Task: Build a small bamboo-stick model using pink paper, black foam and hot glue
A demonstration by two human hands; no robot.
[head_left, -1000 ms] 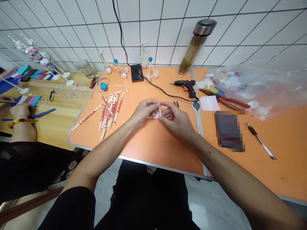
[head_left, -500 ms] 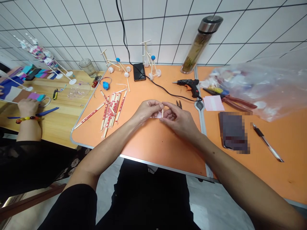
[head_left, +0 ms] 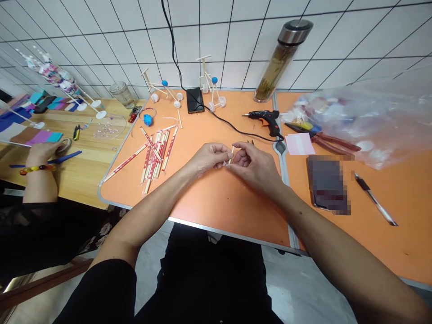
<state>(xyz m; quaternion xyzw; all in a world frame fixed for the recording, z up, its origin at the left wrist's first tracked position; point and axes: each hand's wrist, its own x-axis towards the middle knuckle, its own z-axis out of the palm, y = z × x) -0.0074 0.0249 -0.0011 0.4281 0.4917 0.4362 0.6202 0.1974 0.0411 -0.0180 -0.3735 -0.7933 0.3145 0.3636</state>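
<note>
A short wooden stick (head_left: 231, 154) stands slightly tilted between my two hands, above the orange table (head_left: 209, 198). My left hand (head_left: 212, 157) pinches it from the left with thumb and forefinger. From the right, my right hand (head_left: 254, 164) has thumb and forefinger at its two ends. Part of a small pale pink paper (head_left: 224, 163) shows below the fingers, mostly hidden. Just behind my right hand poke the dark tips of a tool (head_left: 250, 142). Several chopsticks in red-printed wrappers (head_left: 158, 155) lie to the left.
A hot glue gun (head_left: 265, 120) with its cord, a phone (head_left: 195, 100), two stick models with white wheels (head_left: 212, 90) and a tea bottle (head_left: 283, 60) stand farther back. Right are pliers (head_left: 332, 143), sticky notes (head_left: 299, 144) and a pen (head_left: 376, 198). A co-worker's hand (head_left: 42, 153) is left.
The stick has tilted, its top leaning right, and my left fingertips have shifted onto it. At the left, the co-worker's hand has moved onto a tape roll.
</note>
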